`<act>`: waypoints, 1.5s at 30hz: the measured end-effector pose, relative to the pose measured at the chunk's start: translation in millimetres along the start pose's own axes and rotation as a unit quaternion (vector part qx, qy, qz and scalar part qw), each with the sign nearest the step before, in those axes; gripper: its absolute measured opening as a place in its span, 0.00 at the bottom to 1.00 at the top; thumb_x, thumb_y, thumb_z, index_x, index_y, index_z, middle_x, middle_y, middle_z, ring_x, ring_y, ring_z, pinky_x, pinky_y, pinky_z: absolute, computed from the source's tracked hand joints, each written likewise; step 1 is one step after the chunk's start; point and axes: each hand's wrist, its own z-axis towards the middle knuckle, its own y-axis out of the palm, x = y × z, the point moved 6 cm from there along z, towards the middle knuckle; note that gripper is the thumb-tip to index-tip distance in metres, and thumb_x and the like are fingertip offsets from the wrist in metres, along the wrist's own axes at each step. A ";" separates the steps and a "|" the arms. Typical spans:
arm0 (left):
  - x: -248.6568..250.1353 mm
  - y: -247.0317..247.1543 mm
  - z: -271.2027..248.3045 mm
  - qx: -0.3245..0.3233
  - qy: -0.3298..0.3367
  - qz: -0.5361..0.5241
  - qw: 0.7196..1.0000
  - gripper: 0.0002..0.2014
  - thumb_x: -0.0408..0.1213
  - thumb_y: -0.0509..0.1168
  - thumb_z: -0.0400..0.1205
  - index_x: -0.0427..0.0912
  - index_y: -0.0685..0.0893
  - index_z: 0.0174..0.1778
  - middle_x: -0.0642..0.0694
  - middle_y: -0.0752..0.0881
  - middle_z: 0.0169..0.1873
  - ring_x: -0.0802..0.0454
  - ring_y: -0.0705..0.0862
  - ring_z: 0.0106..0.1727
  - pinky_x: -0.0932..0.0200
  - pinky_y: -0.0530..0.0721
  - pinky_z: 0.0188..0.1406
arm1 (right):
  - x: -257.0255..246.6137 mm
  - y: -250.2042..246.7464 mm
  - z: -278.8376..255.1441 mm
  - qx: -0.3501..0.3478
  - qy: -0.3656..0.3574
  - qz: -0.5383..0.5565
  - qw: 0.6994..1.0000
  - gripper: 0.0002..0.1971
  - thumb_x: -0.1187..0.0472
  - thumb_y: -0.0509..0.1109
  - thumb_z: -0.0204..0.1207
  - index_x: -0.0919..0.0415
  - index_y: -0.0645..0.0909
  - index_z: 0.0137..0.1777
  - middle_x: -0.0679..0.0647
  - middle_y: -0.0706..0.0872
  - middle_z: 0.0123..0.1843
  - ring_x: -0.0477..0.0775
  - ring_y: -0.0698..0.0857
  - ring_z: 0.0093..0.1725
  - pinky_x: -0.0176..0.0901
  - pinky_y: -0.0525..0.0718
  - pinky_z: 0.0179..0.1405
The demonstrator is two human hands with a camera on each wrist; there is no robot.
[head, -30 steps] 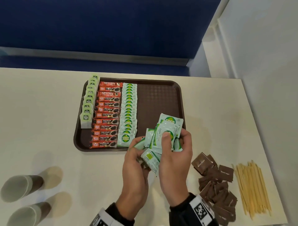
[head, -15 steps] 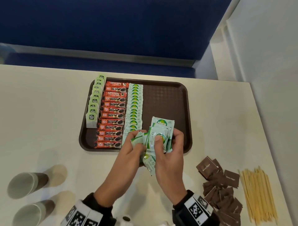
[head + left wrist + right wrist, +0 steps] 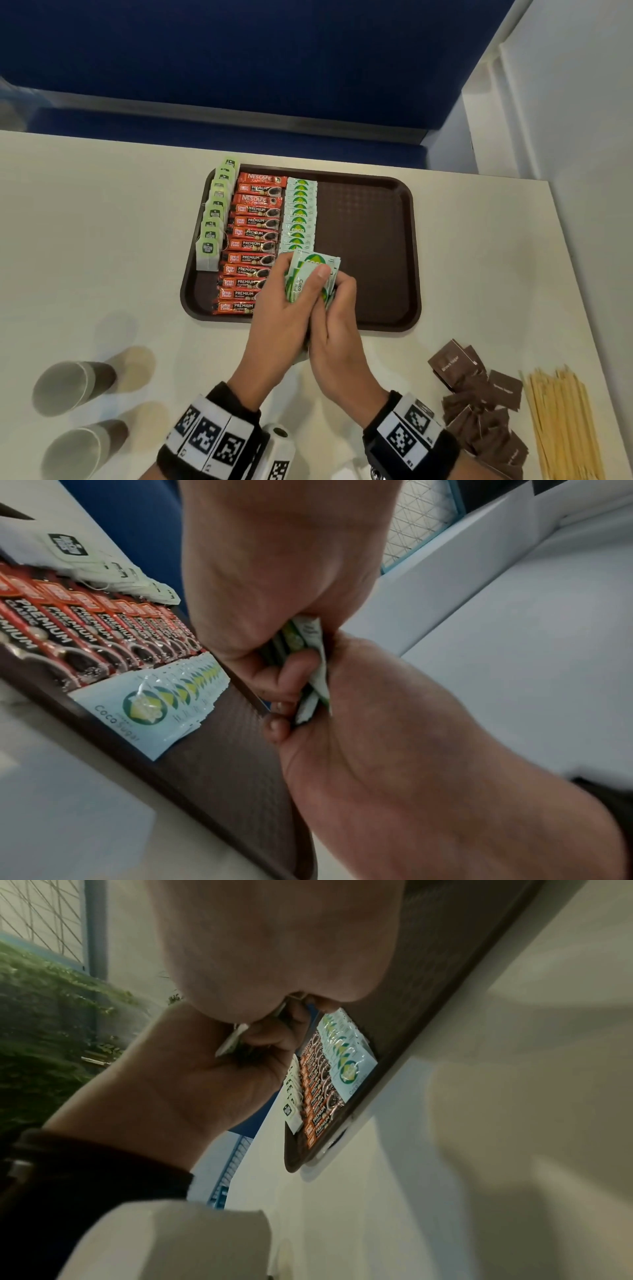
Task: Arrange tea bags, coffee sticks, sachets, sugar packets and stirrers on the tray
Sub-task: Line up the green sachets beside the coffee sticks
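Observation:
A brown tray [image 3: 376, 240] carries a column of green tea bags [image 3: 214, 219], a column of red coffee sticks [image 3: 253, 246] and a column of white-green Coco Sugar sachets [image 3: 300, 212]. Both hands hold one stack of the same sachets [image 3: 310, 274] just above the tray's near middle. My left hand [image 3: 284, 308] grips the stack from the left, and my right hand [image 3: 337, 308] holds it from the right with the thumb on top. The sachet edges [image 3: 310, 666] show pressed between both palms. Brown sugar packets [image 3: 479, 404] and wooden stirrers [image 3: 561, 425] lie on the table at the right.
Two paper cups [image 3: 72, 383] lie on their sides at the near left of the cream table [image 3: 102, 222]. A white wall [image 3: 582, 137] borders the table's right edge. A blue bench [image 3: 239, 68] runs behind the table. The tray's right half is bare.
Both hands moved forward from the table's near side to over the tray. The loose fan of sachets has been squared into one tighter stack.

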 end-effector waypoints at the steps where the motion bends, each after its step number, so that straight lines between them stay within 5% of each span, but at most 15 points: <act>1: -0.6 -2.9 2.4 0.002 0.005 0.006 1.000 0.11 0.46 0.69 0.91 0.51 0.85 0.69 0.53 0.94 0.58 0.54 0.93 0.60 0.56 0.93 0.59 | 0.8 1.7 0.7 -0.008 -0.004 -0.015 1.000 0.16 0.45 0.56 0.93 0.47 0.67 0.76 0.54 0.78 0.71 0.51 0.83 0.73 0.56 0.85 0.73; 6: -9.9 -16.5 9.6 0.006 -0.021 -0.029 0.999 0.13 0.41 0.69 0.92 0.49 0.87 0.72 0.50 0.94 0.63 0.49 0.93 0.66 0.51 0.93 0.62 | 0.9 5.2 6.5 -0.055 -0.004 -0.055 0.997 0.13 0.46 0.60 0.93 0.41 0.68 0.74 0.47 0.74 0.70 0.50 0.78 0.74 0.56 0.84 0.74; 10: -14.9 -21.6 9.8 0.018 -0.039 -0.062 0.997 0.13 0.39 0.70 0.92 0.48 0.88 0.72 0.48 0.95 0.63 0.47 0.94 0.65 0.42 0.93 0.65 | 7.8 1.9 12.1 -0.096 0.058 -0.018 0.994 0.22 0.41 0.69 0.86 0.38 0.68 0.77 0.45 0.76 0.75 0.48 0.78 0.79 0.57 0.81 0.79; 13: -13.8 -29.4 13.5 0.038 -0.047 -0.075 0.995 0.11 0.40 0.71 0.91 0.49 0.89 0.69 0.46 0.96 0.60 0.42 0.95 0.61 0.32 0.92 0.65 | 11.4 -14.6 14.7 -0.099 0.118 0.105 0.982 0.26 0.53 0.71 0.79 0.43 0.72 0.76 0.47 0.81 0.65 0.42 0.84 0.59 0.39 0.84 0.62; 15: -12.3 -36.4 17.6 0.041 -0.070 -0.105 0.991 0.12 0.39 0.71 0.90 0.48 0.89 0.69 0.45 0.96 0.60 0.40 0.96 0.61 0.32 0.92 0.64 | 11.8 -28.4 17.0 -0.082 0.148 0.162 0.972 0.27 0.61 0.66 0.75 0.50 0.76 0.76 0.48 0.83 0.60 0.43 0.78 0.46 0.34 0.79 0.47; 19: -4.0 -43.1 25.5 -0.011 -0.099 -0.116 0.988 0.13 0.40 0.72 0.89 0.49 0.89 0.69 0.43 0.96 0.59 0.36 0.96 0.58 0.36 0.95 0.53 | 12.7 -45.1 27.8 -0.046 0.170 0.111 0.978 0.25 0.78 0.63 0.84 0.51 0.84 0.71 0.47 0.92 0.60 0.43 0.89 0.57 0.38 0.86 0.54; 23: 1.6 -43.8 33.2 -0.071 -0.104 -0.085 0.988 0.14 0.41 0.74 0.87 0.52 0.90 0.68 0.43 0.97 0.55 0.43 0.95 0.44 0.46 0.93 0.39 | -1.3 -50.5 50.1 -0.012 0.143 0.070 0.987 0.23 0.72 0.77 0.83 0.52 0.80 0.73 0.53 0.94 0.61 0.51 0.93 0.62 0.43 0.90 0.62; 26: 1.6 -47.2 41.5 -0.083 -0.102 -0.063 0.989 0.14 0.44 0.76 0.85 0.56 0.91 0.68 0.47 0.96 0.59 0.43 0.97 0.52 0.40 0.93 0.51 | -10.6 -50.0 65.8 0.015 0.140 0.068 0.988 0.18 0.70 0.80 0.80 0.59 0.83 0.67 0.55 0.96 0.56 0.55 0.95 0.59 0.40 0.91 0.57; 29: 5.9 -52.0 49.0 -0.071 -0.104 -0.061 0.990 0.16 0.45 0.76 0.85 0.55 0.90 0.69 0.49 0.96 0.60 0.42 0.96 0.58 0.30 0.93 0.60 | -21.3 -43.0 74.7 0.013 0.152 0.093 0.984 0.14 0.69 0.79 0.82 0.62 0.85 0.65 0.56 0.96 0.57 0.55 0.96 0.59 0.40 0.92 0.56; 33: 11.0 -53.8 62.0 -0.077 -0.113 -0.050 0.989 0.15 0.43 0.76 0.85 0.52 0.91 0.69 0.49 0.97 0.57 0.42 0.97 0.55 0.28 0.95 0.52 | -29.1 -33.2 87.5 0.001 0.149 0.091 0.985 0.14 0.65 0.80 0.82 0.60 0.87 0.66 0.54 0.96 0.59 0.54 0.95 0.61 0.49 0.93 0.62; 37: 6.0 -52.3 73.0 -0.054 -0.130 -0.069 0.988 0.13 0.40 0.76 0.85 0.52 0.93 0.66 0.47 0.97 0.54 0.41 0.98 0.52 0.33 0.97 0.47 | -18.0 -34.6 103.1 0.057 0.172 0.152 0.972 0.14 0.63 0.82 0.80 0.64 0.89 0.64 0.59 0.96 0.58 0.58 0.95 0.61 0.51 0.91 0.66; 41: 1.9 -51.0 74.2 -0.035 -0.132 -0.080 0.987 0.12 0.38 0.76 0.85 0.54 0.94 0.63 0.48 0.97 0.54 0.41 0.98 0.52 0.41 0.97 0.42 | -5.0 -17.8 109.5 0.031 0.237 0.268 0.933 0.14 0.65 0.75 0.85 0.72 0.85 0.67 0.66 0.94 0.62 0.64 0.93 0.66 0.59 0.89 0.70; 45: 2.2 -70.4 75.3 0.019 -0.121 -0.075 0.990 0.10 0.39 0.76 0.85 0.55 0.94 0.61 0.50 0.98 0.54 0.45 0.98 0.54 0.38 0.95 0.54 | -7.8 -23.0 114.1 0.025 0.207 0.210 0.955 0.10 0.65 0.69 0.91 0.68 0.82 0.68 0.61 0.95 0.61 0.63 0.94 0.62 0.58 0.93 0.62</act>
